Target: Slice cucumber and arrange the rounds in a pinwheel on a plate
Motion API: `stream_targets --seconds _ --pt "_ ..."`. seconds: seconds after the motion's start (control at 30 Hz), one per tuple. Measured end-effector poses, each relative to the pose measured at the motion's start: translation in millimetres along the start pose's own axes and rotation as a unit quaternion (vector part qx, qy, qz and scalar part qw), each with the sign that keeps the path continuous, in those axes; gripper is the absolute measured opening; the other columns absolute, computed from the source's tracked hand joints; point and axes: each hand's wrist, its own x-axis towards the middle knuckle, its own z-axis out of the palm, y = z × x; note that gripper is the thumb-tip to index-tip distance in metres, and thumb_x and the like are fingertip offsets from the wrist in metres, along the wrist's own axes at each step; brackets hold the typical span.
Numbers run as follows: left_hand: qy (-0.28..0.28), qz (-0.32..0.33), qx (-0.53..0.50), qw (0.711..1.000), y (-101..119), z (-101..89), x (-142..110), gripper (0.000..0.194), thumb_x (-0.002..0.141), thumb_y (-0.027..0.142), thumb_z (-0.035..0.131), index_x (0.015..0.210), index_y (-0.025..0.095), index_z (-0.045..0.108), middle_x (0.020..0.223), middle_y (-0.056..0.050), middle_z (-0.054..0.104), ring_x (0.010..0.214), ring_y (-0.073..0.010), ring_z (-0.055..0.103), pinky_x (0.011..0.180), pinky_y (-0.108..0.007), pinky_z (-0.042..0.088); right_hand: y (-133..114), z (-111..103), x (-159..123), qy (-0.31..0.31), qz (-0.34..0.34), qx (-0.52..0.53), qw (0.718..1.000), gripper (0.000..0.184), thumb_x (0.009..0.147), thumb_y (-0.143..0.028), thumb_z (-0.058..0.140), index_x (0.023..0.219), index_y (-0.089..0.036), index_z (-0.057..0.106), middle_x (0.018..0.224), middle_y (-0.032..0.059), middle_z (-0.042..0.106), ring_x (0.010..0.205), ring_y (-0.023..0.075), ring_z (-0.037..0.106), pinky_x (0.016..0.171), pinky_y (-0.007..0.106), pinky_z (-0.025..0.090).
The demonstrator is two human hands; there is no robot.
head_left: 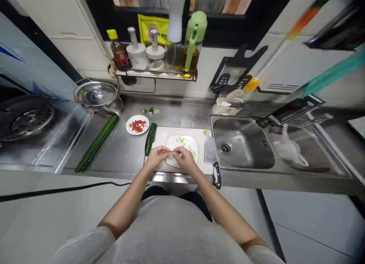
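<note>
My left hand (156,158) and my right hand (184,159) meet over the near-left part of a white square plate (172,141). Both are closed, with thumbs and fingertips pinched on one small pale green cucumber slice (171,155), partly hidden by the fingers. Several more cucumber slices (182,141) lie on the plate. Under it is a white cutting board (160,135). A cut cucumber (151,139) rests along the board's left edge. On the right side a cleaver (210,150) lies with its black handle toward me, near a cucumber piece (206,132).
A small plate (128,130) of chopped red bits and a long cucumber (97,144) are to the left, near a steel pot (98,97). Cucumber ends (151,110) lie behind. A sink (242,142) is at right; a bottle shelf (159,75) hangs above the counter.
</note>
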Motion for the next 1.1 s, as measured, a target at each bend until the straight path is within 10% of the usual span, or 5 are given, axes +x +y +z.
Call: stream_targets --seconds 0.23,0.43,0.77,1.1 --pt "-0.014 -0.178 -0.091 0.980 0 15.2 -3 0.045 0.071 0.058 0.067 0.087 0.017 0.057 0.071 0.000 0.063 0.046 -0.0033 0.043 0.039 -0.015 0.018 -6 -11 0 0.019 0.048 0.103 0.993 0.020 0.081 -0.037 0.054 0.078 -0.019 0.061 0.078 0.0012 0.064 0.075 0.0146 0.055 0.069 0.027 0.043" --pt "-0.062 -0.286 -0.247 0.924 2 22.4 -2 0.034 0.078 0.048 0.064 0.086 0.016 0.055 0.068 0.001 0.061 0.047 -0.0035 0.047 0.038 -0.013 0.021 -7 -21 -1 0.032 0.062 0.124 0.990 0.020 0.079 -0.037 0.057 0.077 -0.018 0.061 0.077 0.0016 0.063 0.075 0.0146 0.054 0.071 0.027 0.043" --pt "-0.063 -0.278 -0.270 0.919 5 24.2 2 0.031 0.076 0.032 0.068 0.103 0.019 0.062 0.071 0.001 0.061 0.048 -0.0036 0.049 0.038 -0.013 0.023 6 -25 -6 0.014 0.064 0.125 0.990 0.022 0.080 -0.039 0.057 0.082 -0.018 0.062 0.080 0.0022 0.063 0.078 0.0147 0.054 0.068 0.026 0.042" --pt "-0.014 -0.143 -0.155 0.977 7 32.2 2 0.054 0.056 0.024 0.080 0.107 0.020 0.061 0.072 0.003 0.059 0.050 -0.0017 0.041 0.042 -0.014 0.018 8 -30 -4 0.015 0.099 0.132 0.986 0.020 0.076 -0.038 0.058 0.074 -0.019 0.061 0.074 0.0010 0.062 0.072 0.0140 0.053 0.064 0.025 0.043"
